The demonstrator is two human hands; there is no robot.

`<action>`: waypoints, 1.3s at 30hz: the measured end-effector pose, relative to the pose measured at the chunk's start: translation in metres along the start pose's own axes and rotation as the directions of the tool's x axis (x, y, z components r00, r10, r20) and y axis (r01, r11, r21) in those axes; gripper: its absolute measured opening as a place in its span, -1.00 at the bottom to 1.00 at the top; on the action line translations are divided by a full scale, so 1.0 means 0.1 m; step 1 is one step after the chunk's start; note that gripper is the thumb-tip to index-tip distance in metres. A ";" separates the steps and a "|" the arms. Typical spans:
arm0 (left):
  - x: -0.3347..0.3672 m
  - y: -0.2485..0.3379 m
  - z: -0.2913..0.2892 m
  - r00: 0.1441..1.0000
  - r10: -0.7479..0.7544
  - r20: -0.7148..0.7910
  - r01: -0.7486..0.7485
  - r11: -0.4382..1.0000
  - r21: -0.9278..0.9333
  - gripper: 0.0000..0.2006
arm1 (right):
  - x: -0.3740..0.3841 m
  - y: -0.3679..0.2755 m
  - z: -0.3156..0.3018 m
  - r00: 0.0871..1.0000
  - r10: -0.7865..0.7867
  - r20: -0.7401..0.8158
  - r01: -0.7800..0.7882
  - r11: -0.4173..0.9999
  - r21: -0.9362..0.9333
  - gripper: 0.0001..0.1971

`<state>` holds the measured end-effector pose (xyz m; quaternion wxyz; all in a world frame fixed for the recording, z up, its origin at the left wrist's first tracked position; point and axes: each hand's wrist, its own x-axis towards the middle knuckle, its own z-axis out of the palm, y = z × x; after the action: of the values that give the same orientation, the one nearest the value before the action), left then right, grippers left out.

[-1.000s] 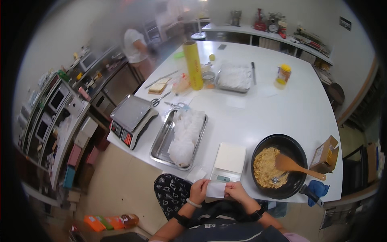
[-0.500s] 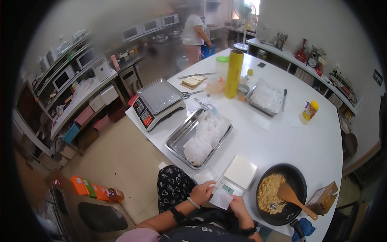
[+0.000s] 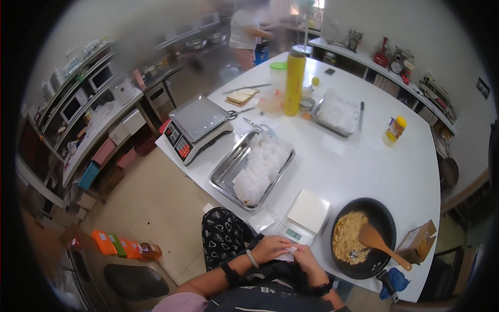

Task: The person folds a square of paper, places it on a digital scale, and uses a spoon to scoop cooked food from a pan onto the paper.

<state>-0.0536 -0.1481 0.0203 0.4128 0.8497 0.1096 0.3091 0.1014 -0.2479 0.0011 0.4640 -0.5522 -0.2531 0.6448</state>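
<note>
Close to my body at the table's front edge, both hands pinch one thin white sheet (image 3: 285, 257), perhaps paper or a soft pouch. My left hand (image 3: 272, 248) is closed on its left side, and the fingertips of my right hand (image 3: 307, 258) grip its upper right corner. Just beyond them is a small white digital scale (image 3: 307, 210), its plate bare. Left of the scale lies a flat whitish packet (image 3: 261, 221). A black frying pan (image 3: 385, 218) to the right holds a yellowish crumbly mix (image 3: 347, 234), with a wooden spatula (image 3: 375, 239) and a metal spoon (image 3: 355, 255) in it.
A metal tray (image 3: 224, 179) bears a row of white packets (image 3: 262, 169); another packed tray (image 3: 332, 130) stands farther back. A large scale (image 3: 200, 127), scissors (image 3: 257, 125), a yellow film roll (image 3: 294, 86), a jar (image 3: 396, 128) and a carton (image 3: 417, 242) also stand around. Someone (image 3: 244, 36) works behind.
My hands have drawn closer together and nearer my body, off the small scale's front. The sheet, earlier spread flat between them, is now gathered and mostly covered by my fingers.
</note>
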 end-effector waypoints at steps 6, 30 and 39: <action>0.03 0.07 -0.07 1.000 -0.015 0.000 0.015 1.000 0.009 -0.84 | 0.01 0.05 0.00 1.000 -0.005 0.004 0.004 0.999 0.050 -0.75; -0.13 -0.21 0.05 0.844 -0.504 -0.182 0.530 0.835 0.145 -0.75 | 0.02 -0.05 0.05 1.000 0.018 0.003 -0.018 0.998 -0.063 -0.89; 0.17 0.18 -0.18 0.986 -0.125 -0.110 0.156 0.925 0.348 -0.71 | 0.02 -0.03 -0.01 1.000 0.014 -0.014 -0.016 0.987 -0.162 -0.86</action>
<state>-0.0521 -0.1409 0.0499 0.2687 0.8861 0.2420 0.2900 0.1034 -0.2452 0.0030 0.4144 -0.5940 -0.2976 0.6220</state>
